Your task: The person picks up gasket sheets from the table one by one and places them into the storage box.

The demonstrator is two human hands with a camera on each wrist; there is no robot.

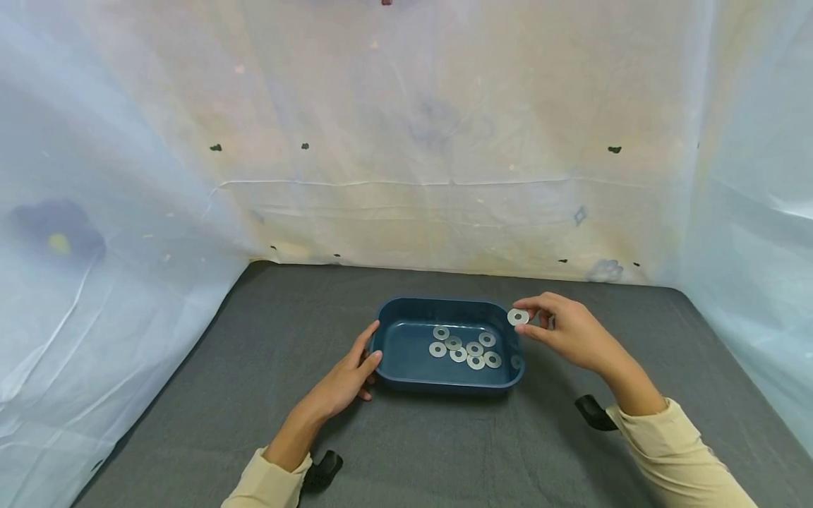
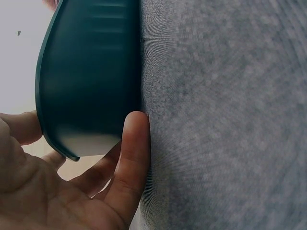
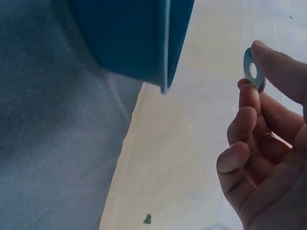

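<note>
A dark blue rectangular tray (image 1: 406, 367) sits on the grey cloth, with several flat metal washers (image 1: 474, 348) scattered in its middle and right part. My left hand (image 1: 339, 381) holds the tray's left end, thumb at the rim and index finger along the far corner. In the left wrist view, the fingers (image 2: 134, 143) lie against the tray's outer wall (image 2: 91, 72), low by the cloth. Just beyond the right rim, my right hand (image 1: 565, 328) pinches one washer (image 1: 518, 317) between thumb and fingertips. The right wrist view shows that washer (image 3: 253, 70) raised, its other fingers curled.
Grey cloth (image 1: 254, 395) covers the table. A pale patterned sheet (image 1: 406, 141) hangs behind it, with more sheeting (image 1: 76, 247) on the left and on the right (image 1: 756, 268). Black straps (image 1: 322, 471) show at both wrists.
</note>
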